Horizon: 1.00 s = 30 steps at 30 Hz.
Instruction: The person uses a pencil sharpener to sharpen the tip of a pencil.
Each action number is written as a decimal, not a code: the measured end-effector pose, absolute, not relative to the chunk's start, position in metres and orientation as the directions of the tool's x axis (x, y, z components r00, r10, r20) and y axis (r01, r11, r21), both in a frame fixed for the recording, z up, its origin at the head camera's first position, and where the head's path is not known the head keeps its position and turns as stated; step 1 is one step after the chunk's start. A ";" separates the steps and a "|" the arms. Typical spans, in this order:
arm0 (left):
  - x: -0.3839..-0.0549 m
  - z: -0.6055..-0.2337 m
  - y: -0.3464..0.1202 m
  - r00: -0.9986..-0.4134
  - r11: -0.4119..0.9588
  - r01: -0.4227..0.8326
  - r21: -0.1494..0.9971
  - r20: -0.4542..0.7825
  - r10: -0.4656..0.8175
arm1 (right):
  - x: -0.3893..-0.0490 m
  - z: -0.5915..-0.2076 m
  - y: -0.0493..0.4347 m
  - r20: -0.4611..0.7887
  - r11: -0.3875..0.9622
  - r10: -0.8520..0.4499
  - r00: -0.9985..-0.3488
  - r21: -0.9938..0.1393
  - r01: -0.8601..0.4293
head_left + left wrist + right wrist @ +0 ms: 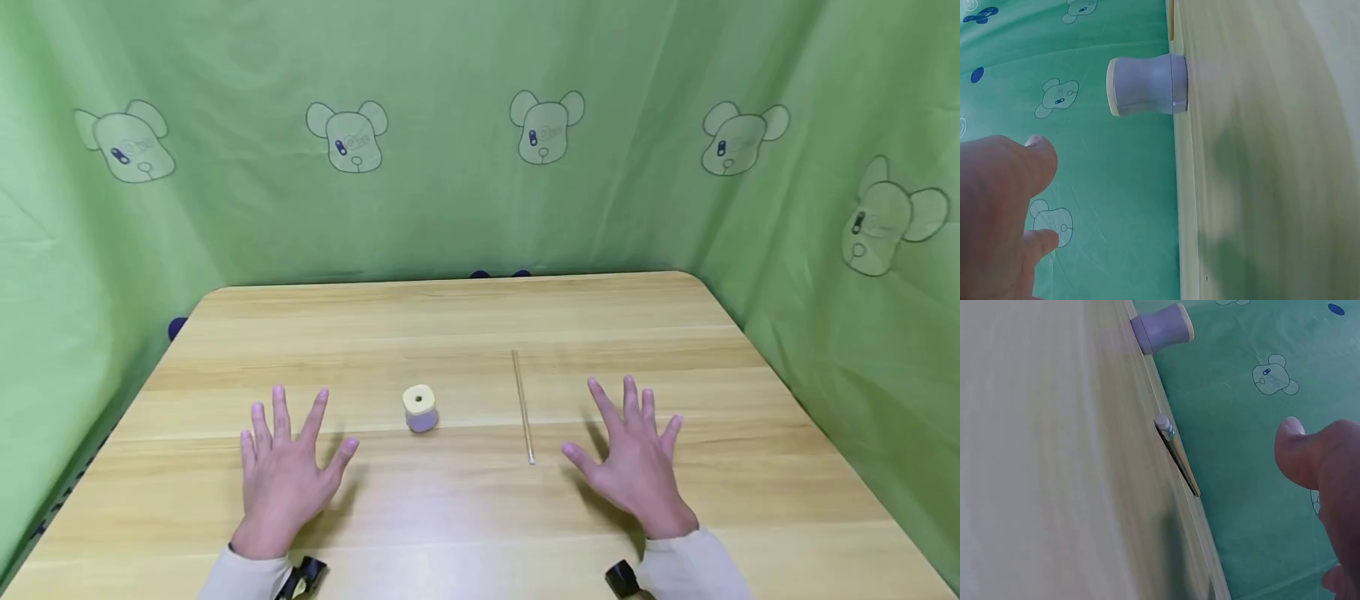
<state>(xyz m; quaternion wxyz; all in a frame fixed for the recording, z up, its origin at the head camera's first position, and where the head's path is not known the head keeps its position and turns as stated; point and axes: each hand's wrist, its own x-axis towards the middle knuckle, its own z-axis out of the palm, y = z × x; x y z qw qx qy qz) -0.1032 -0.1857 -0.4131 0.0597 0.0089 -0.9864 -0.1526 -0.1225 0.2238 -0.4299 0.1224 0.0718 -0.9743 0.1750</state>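
Lavender waisted cylinder [422, 410] with a cream, holed top [417, 391] stands upright on a pale wood-grain table [465, 508] near a slim wooden stick [523, 408] lying flat, both seemingly set for easy reach between left hand [287, 479] and right hand [636, 465], each spread and empty.

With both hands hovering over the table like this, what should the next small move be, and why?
Probably ease the right hand left and down to the pencil. Both hands look empty, and the pencil lies on the table between the purple piece and that hand, nearer to it than to the left hand.
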 end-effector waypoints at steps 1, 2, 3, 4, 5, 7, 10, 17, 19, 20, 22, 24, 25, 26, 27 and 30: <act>-0.103 -0.413 -0.186 -0.993 0.952 0.000 0.307 0.116 -0.037 | -0.122 -0.430 0.224 0.263 0.924 -0.096 -0.960 -0.335 -0.185; -0.103 -0.413 -0.186 -0.992 0.950 0.000 0.312 0.119 -0.039 | -0.122 -0.430 0.224 0.263 0.918 -0.097 -0.960 -0.349 -0.188; -0.103 -0.412 -0.186 -0.992 0.949 0.001 0.317 0.122 -0.040 | -0.122 -0.429 0.224 0.261 0.911 -0.096 -0.961 -0.367 -0.190; -0.103 -0.412 -0.186 -0.992 0.948 0.002 0.319 0.123 -0.039 | -0.122 -0.429 0.225 0.257 0.902 -0.095 -0.962 -0.388 -0.192; -0.102 -0.412 -0.187 -0.991 0.946 0.006 0.326 0.125 -0.037 | -0.122 -0.428 0.226 0.254 0.891 -0.093 -0.963 -0.411 -0.195; -0.102 -0.413 -0.187 -0.992 0.939 0.018 0.344 0.122 -0.026 | -0.123 -0.426 0.227 0.247 0.869 -0.087 -0.965 -0.454 -0.194; -0.102 -0.413 -0.188 -0.995 0.924 0.049 0.379 0.101 0.012 | -0.124 -0.423 0.230 0.224 0.839 -0.077 -0.971 -0.512 -0.185; -0.105 -0.411 -0.191 -0.995 0.877 0.099 0.470 0.054 0.083 | -0.128 -0.420 0.232 0.210 0.774 -0.076 -0.975 -0.604 -0.190; -0.107 -0.410 -0.191 -0.995 0.864 0.101 0.493 0.041 0.093 | -0.129 -0.419 0.232 0.215 0.756 -0.075 -0.974 -0.624 -0.197; -0.107 -0.409 -0.192 -0.995 0.859 0.103 0.501 0.035 0.099 | -0.130 -0.418 0.231 0.216 0.748 -0.077 -0.973 -0.632 -0.199; -0.109 -0.408 -0.192 -0.993 0.851 0.112 0.513 0.031 0.112 | -0.130 -0.417 0.231 0.206 0.738 -0.079 -0.975 -0.645 -0.196; -0.112 -0.407 -0.192 -0.991 0.843 0.124 0.523 0.031 0.127 | -0.130 -0.416 0.230 0.197 0.732 -0.088 -0.976 -0.652 -0.197; -0.113 -0.406 -0.192 -0.990 0.839 0.132 0.528 0.031 0.136 | -0.131 -0.415 0.230 0.193 0.729 -0.091 -0.977 -0.656 -0.197; -0.115 -0.406 -0.192 -0.989 0.834 0.137 0.535 0.029 0.144 | -0.131 -0.416 0.230 0.187 0.728 -0.094 -0.978 -0.657 -0.195; -0.116 -0.405 -0.192 -0.988 0.829 0.143 0.541 0.027 0.152 | -0.132 -0.416 0.230 0.176 0.726 -0.095 -0.980 -0.661 -0.190; -0.120 -0.404 -0.191 -0.984 0.814 0.162 0.558 0.026 0.178 | -0.136 -0.415 0.230 0.144 0.717 -0.103 -0.984 -0.675 -0.174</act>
